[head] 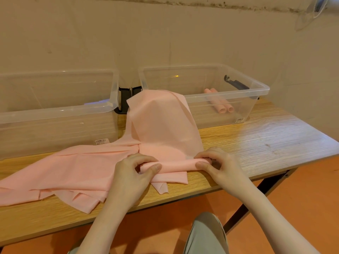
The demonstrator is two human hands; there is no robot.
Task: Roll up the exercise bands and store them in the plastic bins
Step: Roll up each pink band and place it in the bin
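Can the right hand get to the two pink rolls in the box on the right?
Probably yes. The right hand is busy pinching the pink band, but the right box has no lid and nothing blocks the way to the rolls.

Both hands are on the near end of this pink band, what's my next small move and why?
Probably roll it forward another turn: left hand and right hand pinch a just-started roll in the pink band, most of which still trails unrolled toward the bins.
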